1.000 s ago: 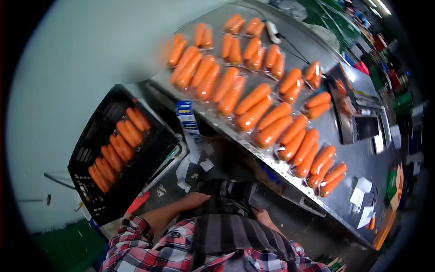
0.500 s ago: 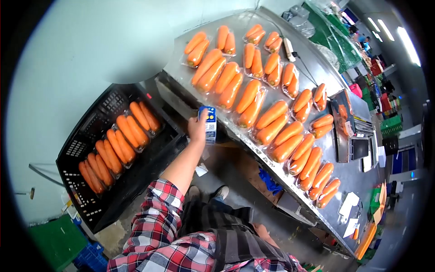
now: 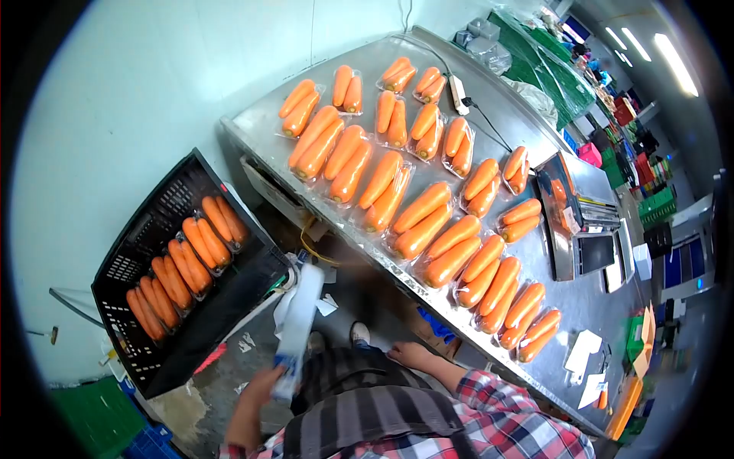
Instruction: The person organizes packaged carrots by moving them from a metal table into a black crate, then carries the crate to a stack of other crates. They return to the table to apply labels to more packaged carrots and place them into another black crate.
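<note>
Our left hand (image 3: 262,382) grips a long, thin white item with blue ends (image 3: 306,287), down and to the left of the grey steel tabletop (image 3: 569,306) and apart from its near edge. The fingers close around the item's lower end; motion smears it, so it may be a carton or a strip, and we cannot be sure which. Our right hand (image 3: 413,354) is lower than the tabletop's near edge, beside our black-and-grey striped apron (image 3: 367,405). We see nothing in it, though we cannot tell how wide its fingers stand.

On the tabletop we have clear-wrapped packs of orange carrots (image 3: 424,218), many of them pairs, in slanting rows. A white power strip (image 3: 457,94) lies near the tabletop's far edge, and a boxy dark-and-silver machine (image 3: 595,254) stands toward its right side, with white papers (image 3: 585,352) near its lower right end. Left of the tabletop we see a tilted black plastic crate (image 3: 245,283) with a row of wrapped carrot packs (image 3: 191,260) inside.
</note>
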The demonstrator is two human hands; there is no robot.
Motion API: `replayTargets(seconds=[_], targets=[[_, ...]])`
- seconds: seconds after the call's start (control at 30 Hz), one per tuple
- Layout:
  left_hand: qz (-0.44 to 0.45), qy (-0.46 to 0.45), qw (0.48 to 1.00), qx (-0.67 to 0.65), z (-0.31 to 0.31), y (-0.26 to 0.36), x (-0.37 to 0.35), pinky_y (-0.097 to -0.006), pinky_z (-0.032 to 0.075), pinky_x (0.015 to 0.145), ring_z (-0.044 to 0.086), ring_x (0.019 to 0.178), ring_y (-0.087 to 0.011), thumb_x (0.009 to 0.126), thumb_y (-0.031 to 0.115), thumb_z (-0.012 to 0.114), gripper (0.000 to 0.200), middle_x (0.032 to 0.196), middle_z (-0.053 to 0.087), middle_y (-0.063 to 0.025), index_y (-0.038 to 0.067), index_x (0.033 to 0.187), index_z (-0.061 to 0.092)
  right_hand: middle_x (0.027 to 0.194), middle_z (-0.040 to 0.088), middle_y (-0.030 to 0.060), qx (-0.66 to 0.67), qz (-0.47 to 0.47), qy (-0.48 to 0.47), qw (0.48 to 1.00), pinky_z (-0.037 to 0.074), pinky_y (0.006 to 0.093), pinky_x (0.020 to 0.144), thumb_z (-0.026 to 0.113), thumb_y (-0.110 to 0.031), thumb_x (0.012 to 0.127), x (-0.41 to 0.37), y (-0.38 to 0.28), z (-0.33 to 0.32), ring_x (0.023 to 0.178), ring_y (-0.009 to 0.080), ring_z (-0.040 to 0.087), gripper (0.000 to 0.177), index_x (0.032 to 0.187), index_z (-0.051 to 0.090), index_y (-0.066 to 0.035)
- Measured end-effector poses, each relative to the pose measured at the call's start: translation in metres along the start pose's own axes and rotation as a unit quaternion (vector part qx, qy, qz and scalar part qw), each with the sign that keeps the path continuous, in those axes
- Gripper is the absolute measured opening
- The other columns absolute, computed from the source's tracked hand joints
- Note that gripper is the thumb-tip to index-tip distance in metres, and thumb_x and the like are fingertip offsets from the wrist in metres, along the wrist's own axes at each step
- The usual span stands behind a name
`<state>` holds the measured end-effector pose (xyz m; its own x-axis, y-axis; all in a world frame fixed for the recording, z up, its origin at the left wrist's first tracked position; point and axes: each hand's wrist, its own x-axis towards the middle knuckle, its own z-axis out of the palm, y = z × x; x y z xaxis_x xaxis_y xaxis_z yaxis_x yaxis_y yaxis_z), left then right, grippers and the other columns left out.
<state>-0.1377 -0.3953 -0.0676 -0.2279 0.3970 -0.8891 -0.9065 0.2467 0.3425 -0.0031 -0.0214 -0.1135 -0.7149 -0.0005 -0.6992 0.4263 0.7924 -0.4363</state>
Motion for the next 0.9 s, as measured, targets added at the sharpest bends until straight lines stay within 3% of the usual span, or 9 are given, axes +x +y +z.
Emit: replayTargets(seconds=[0.03,0.07,0.13,0.27,0.5,0.73,0.83,0.87,0.9], targets=[[-0.024,0.037,0.997,-0.061,-0.057,-0.075,0.005,-0.0356,0.051,0.071,0.063,0.077,-0.0226,0.087,0.033,0.056,0.037,0.088,0.063,-0.0117,0.0,0.104,0.055,0.089,0.061,0.022,-0.001,-0.02,-0.013,1.0,0.045,0.0444,0.076,0.044,-0.037,0.087,0.014,0.006,-0.001,0.085,0.0378,0.058,0.038,0.092,0.06,-0.003],[-0.081,0.093,0.992,0.016,-0.097,-0.134,-0.02,-0.0341,0.049,0.069,0.063,0.075,-0.0195,0.085,0.032,0.059,0.033,0.084,0.064,-0.009,0.002,0.097,0.06,0.091,0.061,0.0212,-0.003,-0.04,-0.037,0.999,0.045,0.0439,0.076,0.046,-0.038,0.085,0.026,0.014,0.002,0.087,0.0377,0.058,0.039,0.092,0.061,-0.002],[-0.2,0.125,0.971,0.032,-0.121,-0.212,-0.097,-0.0344,0.048,0.069,0.061,0.074,-0.0187,0.082,0.032,0.062,0.032,0.084,0.064,-0.0083,0.002,0.096,0.062,0.091,0.061,0.0211,0.0,-0.089,-0.088,0.992,0.045,0.0429,0.076,0.045,-0.035,0.085,0.045,0.019,0.003,0.087,0.0364,0.058,0.037,0.092,0.059,-0.002],[-0.433,0.262,0.862,-0.04,-0.046,-0.238,-0.229,-0.0349,0.047,0.07,0.059,0.073,-0.0174,0.079,0.027,0.064,0.033,0.086,0.065,-0.0085,0.002,0.1,0.061,0.091,0.061,0.0199,-0.014,-0.08,-0.147,0.986,0.045,0.0417,0.075,0.047,-0.035,0.084,0.06,0.0,-0.005,0.087,0.0352,0.059,0.036,0.093,0.059,-0.003],[-0.336,0.312,0.889,-0.021,-0.02,-0.314,-0.264,-0.0344,0.045,0.068,0.057,0.073,-0.017,0.08,0.026,0.063,0.032,0.086,0.063,-0.0076,0.003,0.101,0.06,0.093,0.062,0.0194,-0.069,-0.051,-0.149,0.985,0.044,0.0401,0.076,0.049,-0.035,0.084,0.071,-0.03,-0.011,0.088,0.0338,0.059,0.035,0.094,0.059,-0.003],[-0.443,0.268,0.851,0.082,-0.06,-0.373,-0.346,-0.034,0.044,0.066,0.055,0.072,-0.0166,0.08,0.025,0.063,0.031,0.087,0.061,-0.0067,0.003,0.102,0.059,0.095,0.061,0.0212,-0.141,-0.094,-0.145,0.975,0.044,0.0441,0.078,0.048,-0.033,0.083,0.092,-0.096,-0.001,0.09,0.0375,0.058,0.034,0.096,0.058,-0.003],[-0.323,0.322,0.882,0.12,-0.098,-0.367,-0.334,-0.0338,0.043,0.065,0.054,0.072,-0.0164,0.08,0.025,0.062,0.031,0.087,0.061,-0.0063,0.003,0.102,0.059,0.095,0.061,0.0212,-0.143,-0.128,-0.074,0.979,0.045,0.0437,0.077,0.048,-0.032,0.084,0.101,-0.147,0.01,0.091,0.0373,0.057,0.032,0.092,0.058,-0.003],[-0.032,0.38,0.917,-0.121,-0.103,-0.346,-0.296,-0.0319,0.045,0.066,0.055,0.075,-0.0166,0.08,0.021,0.061,0.03,0.089,0.061,-0.0078,0.004,0.104,0.058,0.09,0.061,0.0202,-0.093,-0.168,-0.066,0.979,0.046,0.0411,0.073,0.052,-0.028,0.082,0.1,-0.172,0.01,0.085,0.0359,0.059,0.027,0.089,0.058,-0.002],[0.089,0.363,0.908,-0.188,-0.112,-0.308,-0.259,-0.0298,0.046,0.069,0.057,0.081,-0.017,0.081,0.018,0.06,0.03,0.094,0.061,-0.0089,0.004,0.107,0.056,0.088,0.06,0.0194,-0.083,-0.208,-0.069,0.972,0.046,0.0401,0.072,0.053,-0.025,0.082,0.096,-0.201,0.009,0.083,0.0349,0.058,0.025,0.088,0.058,-0.002]])
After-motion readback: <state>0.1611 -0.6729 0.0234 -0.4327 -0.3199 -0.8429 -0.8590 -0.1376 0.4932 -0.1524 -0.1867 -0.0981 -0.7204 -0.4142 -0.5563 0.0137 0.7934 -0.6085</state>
